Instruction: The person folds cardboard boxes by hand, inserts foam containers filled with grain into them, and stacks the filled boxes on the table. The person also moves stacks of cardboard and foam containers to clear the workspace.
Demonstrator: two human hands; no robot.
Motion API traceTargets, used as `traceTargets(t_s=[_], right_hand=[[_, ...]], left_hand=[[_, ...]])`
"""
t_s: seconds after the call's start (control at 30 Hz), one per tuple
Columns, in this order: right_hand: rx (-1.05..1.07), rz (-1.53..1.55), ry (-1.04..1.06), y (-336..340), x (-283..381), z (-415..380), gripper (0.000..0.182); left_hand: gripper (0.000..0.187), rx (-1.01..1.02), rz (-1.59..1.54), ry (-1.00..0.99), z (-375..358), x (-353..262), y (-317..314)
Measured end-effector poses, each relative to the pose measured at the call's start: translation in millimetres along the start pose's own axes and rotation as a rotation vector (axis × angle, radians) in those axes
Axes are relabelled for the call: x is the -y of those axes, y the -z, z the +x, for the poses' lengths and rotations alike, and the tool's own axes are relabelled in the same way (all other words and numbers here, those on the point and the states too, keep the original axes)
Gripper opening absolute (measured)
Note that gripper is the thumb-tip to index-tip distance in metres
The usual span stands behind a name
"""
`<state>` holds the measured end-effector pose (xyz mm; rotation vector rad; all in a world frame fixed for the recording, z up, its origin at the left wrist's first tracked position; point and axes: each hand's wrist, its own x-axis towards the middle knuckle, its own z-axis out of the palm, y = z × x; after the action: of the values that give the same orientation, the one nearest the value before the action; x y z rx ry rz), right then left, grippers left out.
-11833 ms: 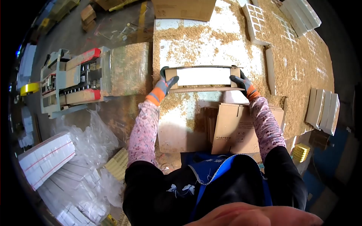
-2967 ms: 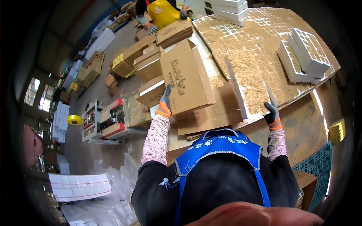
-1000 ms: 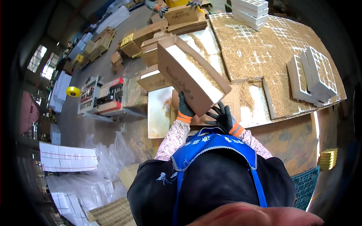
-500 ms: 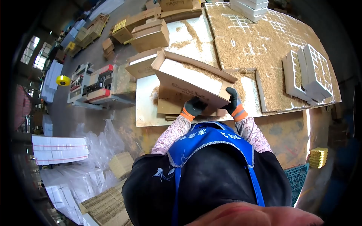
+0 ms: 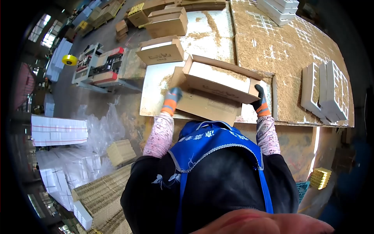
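Observation:
An open cardboard box lies on the table in front of me, with a white block inside that has brown crumbs on it. At its right end, my right hand, in a dark glove with an orange cuff, is closed on the box wall. Under the box lies a flat piece of printed cardboard. My left hand, gloved the same way, is off the box, by the left edge of the flat cardboard. Motion blurs its fingers. Just beyond it stands another open box with a white block in it.
Brown grains cover a large board on the right, where white gridded trays stand. More white trays and a cardboard box are farther back. A machine with red parts stands left of the table. Plastic-wrapped white stacks lie lower left.
My left hand has let go of the box's underside and moved left. The box has come down onto the flat cardboard, with my right hand still at its right end.

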<state>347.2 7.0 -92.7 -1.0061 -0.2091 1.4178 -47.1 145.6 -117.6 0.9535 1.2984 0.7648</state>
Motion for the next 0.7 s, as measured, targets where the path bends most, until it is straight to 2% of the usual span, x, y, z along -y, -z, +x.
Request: traceTargets(t_s=[0.03,0.1,0.13,0.2,0.23,0.27,0.3,0.33,0.37,0.4,0.43,0.47,0.5,0.53,0.57,0.63,0.67,0.7], right_hand=[[0.001,0.001,-0.005,5,-1,3,0.043],[0.003,-0.137,0.067,12,-6,5,0.041],[0.051,-0.277,0.178,13,-8,4,0.036],[0.012,-0.237,0.196,-5,-5,-9,0.039],[-0.024,-0.199,0.213,-12,-3,-13,0.043],[-0.009,-0.190,0.204,-7,-4,-9,0.043],[0.173,-0.384,0.411,2,-6,-14,0.040],[0.216,-0.715,0.677,12,-9,-10,0.040],[0.256,-1.043,0.941,20,-11,-7,0.043],[0.173,-1.223,0.928,28,-15,-6,0.052],[0.102,-1.411,1.122,30,-15,0,0.048],[0.114,-0.897,0.630,14,-4,-6,0.048],[0.107,-0.381,0.143,-4,8,-14,0.048],[0.062,-0.237,0.127,0,8,-6,0.032],[0.031,-0.228,0.249,-1,6,-6,0.032],[-0.076,-0.982,0.970,57,-10,24,0.040],[-0.042,-0.431,0.615,40,5,28,0.042],[-0.014,0.108,0.236,12,30,23,0.044]], left_hand=[[0.032,-0.050,-0.149,-0.134,27,7,15],[0.036,0.040,-0.416,0.011,-4,-68,-11],[0.036,0.038,-0.418,0.014,1,-72,-19],[0.045,0.495,0.082,-0.612,10,-80,-37],[0.045,0.424,-0.385,0.134,-10,-113,-51],[0.045,0.423,-0.392,0.128,-6,-113,-54],[0.042,0.469,-0.215,0.178,0,-113,-53],[0.039,0.510,-0.035,0.230,5,-113,-50],[0.039,0.503,-0.038,0.231,8,-114,-45],[0.039,0.537,-0.078,0.236,9,-113,-38],[0.039,0.569,-0.123,0.239,11,-110,-31],[0.039,0.563,-0.020,0.182,19,-102,-32],[0.042,0.649,-0.181,0.174,27,-89,-31],[0.042,0.634,-0.203,0.151,18,-95,-35],[0.042,0.622,-0.222,0.128,7,-100,-37],[0.043,0.687,-0.214,-0.089,24,-79,-36],[0.046,0.526,0.051,-0.170,-7,-125,-47],[0.053,0.514,0.142,-0.572,8,-116,-41]])
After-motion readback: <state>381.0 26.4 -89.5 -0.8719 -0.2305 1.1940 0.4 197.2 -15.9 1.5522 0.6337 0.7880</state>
